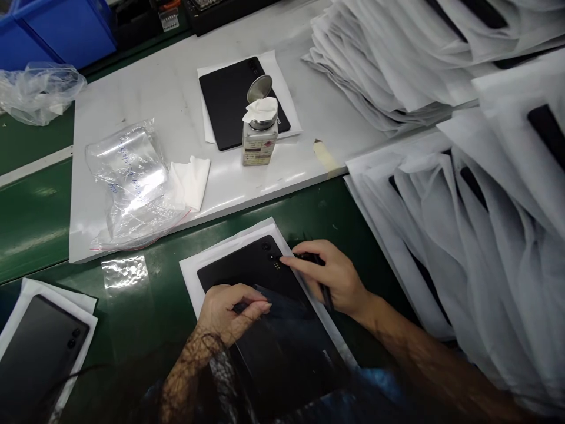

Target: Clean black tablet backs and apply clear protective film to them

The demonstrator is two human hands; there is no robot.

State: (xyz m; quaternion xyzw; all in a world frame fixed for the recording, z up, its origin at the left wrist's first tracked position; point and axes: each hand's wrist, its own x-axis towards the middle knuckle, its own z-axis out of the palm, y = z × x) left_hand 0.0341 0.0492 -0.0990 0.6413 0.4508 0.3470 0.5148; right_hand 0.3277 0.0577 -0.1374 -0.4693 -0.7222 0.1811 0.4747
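Note:
A black tablet (247, 277) lies face down on a white sleeve (194, 271) on the green belt, its camera lenses toward the far end. My left hand (227, 312) rests on its back with fingers curled in a pinch on a thin clear film I can barely make out. My right hand (333, 277) is closed round a dark pen-like tool (325, 294), with its fingertips by the camera lenses.
A white board (176, 100) across the belt carries a solvent bottle (259, 132) with a wipe on top, a second black tablet (229, 100), a folded wipe (192, 179) and plastic bags (128, 182). Stacks of white sleeves with tablets (477, 194) fill the right. Another tablet (39, 353) lies at lower left.

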